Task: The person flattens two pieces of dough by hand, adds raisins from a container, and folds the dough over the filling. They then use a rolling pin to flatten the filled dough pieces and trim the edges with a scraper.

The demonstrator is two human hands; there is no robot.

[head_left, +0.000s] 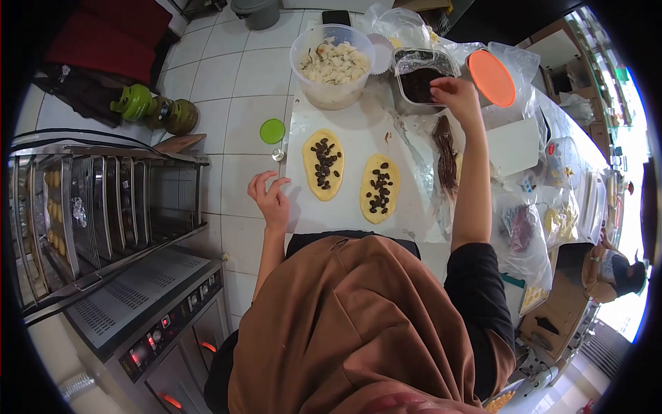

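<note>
Two flat oval pieces of yellow dough lie on the white worktop (407, 217), a left piece (311, 148) and a right piece (392, 172). Small dark pieces, like raisins or chocolate chips, run down the middle of each. My right hand (455, 100) is over the right edge of a square metal tin (414, 109) of dark filling (418, 84). Its fingertips are drawn together, and whatever is between them is hidden. At the worktop's left edge, beside the left dough, my left hand (272, 199) hovers with loosely bent, parted fingers, holding nothing.
A clear tub of pale shredded filling (336, 63) stands at the back left, with an orange lid (492, 78) right of the tin. A dark brown stringy bundle (445, 155) and plastic bags (520, 231) line the right side. A tray rack (103, 207) stands left; another person (614, 276) is far right.
</note>
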